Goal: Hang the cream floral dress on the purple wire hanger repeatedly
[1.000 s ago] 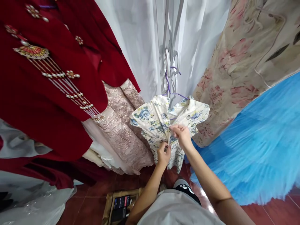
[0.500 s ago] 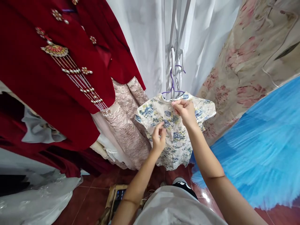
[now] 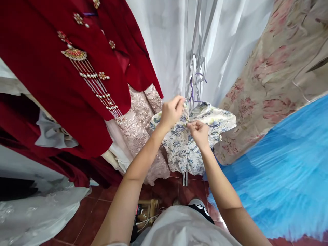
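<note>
A small short-sleeved floral top (image 3: 179,150), cream with blue flowers, hangs on a purple hanger (image 3: 192,89) in front of me. Its middle seam is parted near the neck, and the cloth edges spread apart there. My left hand (image 3: 172,112) pinches the left edge of the neckline and holds it up. Lower down, my right hand (image 3: 199,134) is closed in a pinch at the bottom of the parted seam; any zipper pull between the fingertips is too small to make out.
White hooks (image 3: 194,65) carry the hanger before a white curtain (image 3: 164,41). A red velvet jacket (image 3: 107,89) with beaded tassels hangs left, and blue tulle (image 3: 282,171) spreads right beside floral fabric (image 3: 271,78). A wooden stool (image 3: 151,208) stands on the red tiled floor (image 3: 89,212).
My left hand rose from the top's front to its neckline and closed on the edge. My right hand moved down from the collar, and the middle seam has opened at the top.
</note>
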Demonstrator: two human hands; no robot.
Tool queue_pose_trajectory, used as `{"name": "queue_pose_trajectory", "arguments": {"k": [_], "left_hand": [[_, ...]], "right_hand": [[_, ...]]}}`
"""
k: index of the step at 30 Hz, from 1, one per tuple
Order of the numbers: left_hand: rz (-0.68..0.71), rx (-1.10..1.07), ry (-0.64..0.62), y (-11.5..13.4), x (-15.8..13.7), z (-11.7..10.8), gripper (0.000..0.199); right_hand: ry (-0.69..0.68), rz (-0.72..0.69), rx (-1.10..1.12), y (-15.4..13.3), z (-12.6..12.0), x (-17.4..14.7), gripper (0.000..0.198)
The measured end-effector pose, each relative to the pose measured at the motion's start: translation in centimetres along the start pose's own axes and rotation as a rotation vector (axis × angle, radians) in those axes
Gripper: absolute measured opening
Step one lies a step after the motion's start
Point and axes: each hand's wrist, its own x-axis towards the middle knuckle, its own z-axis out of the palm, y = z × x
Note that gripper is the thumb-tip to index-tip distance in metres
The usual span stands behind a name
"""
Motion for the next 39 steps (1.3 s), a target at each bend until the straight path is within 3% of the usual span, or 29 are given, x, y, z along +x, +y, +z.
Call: {"name": "queue_pose_trajectory", "arguments": {"k": [2,5,9,12,14,16,18,20,24,26,29,33,36,39], "left_hand": [[-0.090,-0.093,0.147,-1.6,0.6,-2.2,0.034],[-0.229,-0.188,0.327,-6.0,0.3,-6.3,0.036],[-0.536,-0.416,0.544,-11.5,-4.0,-9.3,0.041],[-0.782,-0.624,0.624,-11.4,-9.3,-7.6,0.037],[-0.995,-0.857,0.682,-9.6,-13.0,-5.0,0.028],[-1.105,-0.970,0.688,-7.0,-16.3,-2.1,0.024],[-1.080,-0.963,0.631,-4.3,-18.8,0.5,0.029],[-0.924,-0.841,0.467,-1.8,-20.3,2.1,0.039],[-0.563,-0.440,-0.025,1.2,-20.1,2.1,0.040],[-0.463,-0.380,-0.175,1.7,-19.3,1.5,0.035],[-0.414,-0.491,-0.341,1.9,-19.3,1.8,0.050],[-0.375,-0.550,-0.574,1.7,-22.5,4.3,0.078],[-0.377,-0.515,-0.695,1.2,-25.9,6.2,0.065],[-0.415,-0.447,-0.772,0.3,-28.8,7.1,0.040]], "right_hand": [[-0.037,0.081,-0.036,1.7,0.0,-2.0,0.029],[-0.097,0.172,-0.045,3.9,-0.1,-5.3,0.030],[-0.204,0.218,-0.036,5.9,0.2,-8.3,0.031],[-0.176,0.189,-0.036,6.9,0.3,-9.1,0.028],[-0.097,0.155,-0.065,7.3,0.1,-9.1,0.031],[-0.072,0.088,-0.138,7.3,-0.2,-8.9,0.035],[-0.152,-0.001,-0.212,6.9,-0.4,-8.7,0.036],[-0.314,-0.020,-0.206,6.4,-0.4,-8.6,0.033],[-0.744,0.219,0.017,5.4,-1.0,-9.2,0.021],[-0.859,0.321,0.126,5.2,-1.8,-9.9,0.021],[-0.836,0.497,0.183,5.3,-3.8,-11.1,0.014],[-0.865,0.700,0.092,6.2,-7.1,-12.2,0.015],[-0.938,0.717,0.019,6.8,-9.8,-12.2,0.020],[-0.845,0.690,-0.036,6.9,-12.6,-11.4,0.030]]}}
